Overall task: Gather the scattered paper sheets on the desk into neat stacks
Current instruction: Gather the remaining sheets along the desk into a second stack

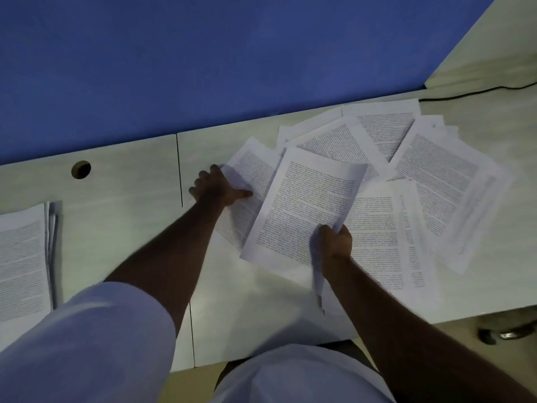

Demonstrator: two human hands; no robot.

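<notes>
The left hand (218, 186) grips the left edge of a printed sheet (247, 175), fingers curled round it and thumb laid on top. The right hand (335, 242) pinches the lower corner of a raised top sheet (305, 205). More scattered sheets (436, 175) overlap at the right of the pale table (125, 193). A stack (20, 263) lies at the far left.

Printed sheets (406, 170) fanned, overlapping at right; stack (23, 257) left.

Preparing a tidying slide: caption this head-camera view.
Right hand holds a printed sheet, left hand grips a second sheet among scattered papers; a stack lies at left on the desk.
</notes>
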